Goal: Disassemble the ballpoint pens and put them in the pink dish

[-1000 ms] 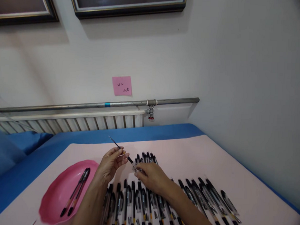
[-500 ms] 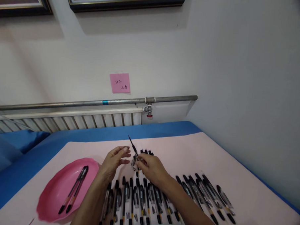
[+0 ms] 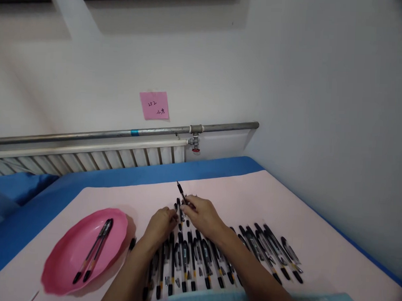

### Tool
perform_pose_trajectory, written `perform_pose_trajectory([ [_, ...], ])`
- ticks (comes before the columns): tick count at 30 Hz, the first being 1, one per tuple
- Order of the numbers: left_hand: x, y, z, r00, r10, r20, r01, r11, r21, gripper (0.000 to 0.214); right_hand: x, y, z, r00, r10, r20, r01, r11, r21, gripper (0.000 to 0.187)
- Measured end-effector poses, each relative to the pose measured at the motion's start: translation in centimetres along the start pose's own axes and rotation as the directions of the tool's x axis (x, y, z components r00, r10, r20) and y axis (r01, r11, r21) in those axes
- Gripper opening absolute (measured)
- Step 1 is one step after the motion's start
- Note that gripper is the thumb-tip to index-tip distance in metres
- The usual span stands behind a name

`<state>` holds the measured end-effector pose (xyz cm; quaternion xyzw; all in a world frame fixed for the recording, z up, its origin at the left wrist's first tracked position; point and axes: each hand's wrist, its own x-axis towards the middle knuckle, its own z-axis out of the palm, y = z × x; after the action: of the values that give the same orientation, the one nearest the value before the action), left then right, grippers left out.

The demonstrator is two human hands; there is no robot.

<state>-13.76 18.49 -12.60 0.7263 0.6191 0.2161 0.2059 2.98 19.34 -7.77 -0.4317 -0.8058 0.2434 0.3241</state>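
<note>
My right hand point(image 3: 201, 215) pinches a gel pen point(image 3: 182, 193) with a black grip, held tilted with its pointed tip up. Beside it, lower and to the left, my left hand point(image 3: 162, 224) has its fingers closed at a small clear and black pen cap point(image 3: 176, 207) on the pink sheet; the fingertips are partly hidden. A few other pens point(image 3: 179, 214) lie between and behind the hands. Nearer to me a row of pen bodies point(image 3: 190, 261) with black ends is spread out, with caps and small metal tips point(image 3: 178, 282) among them. My forearms cover parts of this row.
A pink scalloped plate point(image 3: 54, 255) on the left holds two capped pens point(image 3: 93, 250). More pens and caps point(image 3: 271, 249) lie at the right. The pink sheet point(image 3: 239, 192) covers a blue tabletop point(image 3: 146, 175); a radiator point(image 3: 120, 158) and pipe run along the wall behind.
My left hand has come down from beside the pen's top to the cap on the sheet. The pen, still in my right hand, now shows a short pointed tip instead of a long thin rod.
</note>
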Motion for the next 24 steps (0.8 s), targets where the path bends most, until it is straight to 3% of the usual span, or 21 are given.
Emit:
perform_pose_trajectory([
  [7, 0.1, -0.1, 0.2, 0.999, -0.035, 0.016, 0.035, 0.999, -0.008, 0.014, 0.0, -0.1, 0.1, 1.000, -0.001, 0.015, 0.001, 1.000, -0.010, 0.014],
  [13, -0.1, 0.2, -0.6, 0.996, -0.069, -0.048, 0.053, 0.958, -0.282, 0.011, 0.1, 0.0, 0.0, 1.000, -0.003, 0.028, 0.004, 0.999, -0.042, 0.014],
  [15, -0.2, 0.2, -1.5, 0.994, -0.092, -0.064, 0.057, 0.902, -0.428, 0.002, 0.0, 0.0, -0.2, 0.999, -0.011, 0.053, 0.015, 0.997, -0.075, 0.014],
  [18, -0.5, -0.1, -3.3, 0.990, -0.115, -0.082, 0.039, 0.778, -0.628, 0.015, -0.1, 0.0, -0.4, 0.990, -0.058, 0.128, 0.078, 0.985, -0.154, 0.010],
  [24, -1.3, -0.8, -5.8, 0.980, -0.149, -0.128, -0.021, 0.567, -0.824, 0.028, -0.4, 0.3, -0.3, 0.976, -0.067, 0.207, 0.124, 0.953, -0.276, 0.011],
])
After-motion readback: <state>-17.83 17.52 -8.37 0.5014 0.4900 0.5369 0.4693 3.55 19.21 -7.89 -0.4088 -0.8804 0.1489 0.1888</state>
